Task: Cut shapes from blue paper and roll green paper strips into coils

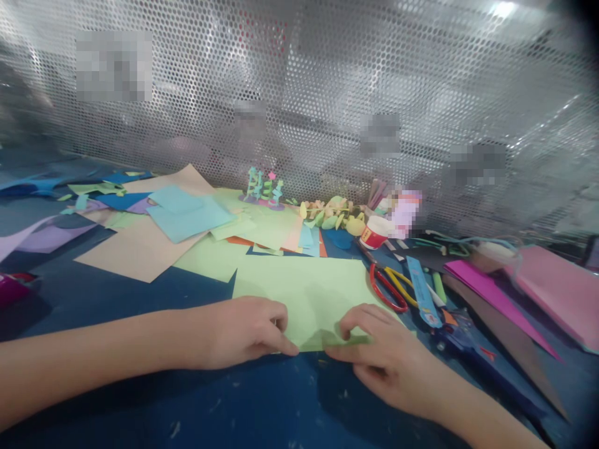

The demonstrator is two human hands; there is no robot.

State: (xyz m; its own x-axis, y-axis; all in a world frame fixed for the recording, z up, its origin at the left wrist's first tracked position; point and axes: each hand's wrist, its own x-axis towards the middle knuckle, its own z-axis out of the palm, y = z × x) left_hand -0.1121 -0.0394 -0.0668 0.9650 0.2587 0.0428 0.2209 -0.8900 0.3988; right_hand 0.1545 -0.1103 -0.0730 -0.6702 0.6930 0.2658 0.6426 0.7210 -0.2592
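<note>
A light green sheet of paper (299,287) lies flat on the dark blue table in front of me. My left hand (248,330) rests over its near left part, fingers curled, with fingertips pressed at the near edge. From the other side, my right hand (379,349) grips that same near edge, one finger stretched along it and another bent above. A narrow strip of the edge looks turned up beside the right fingers. A small gap separates the two hands. The undersides of the fingers are hidden.
Red-handled scissors (386,290), a blue ruler-like strip (423,293) and a dark blue glue gun (486,368) lie at right, near pink paper (556,287). Coloured sheets (187,212), small paper models (264,187) and a paper cup (375,232) stand before a perforated metal screen (309,93).
</note>
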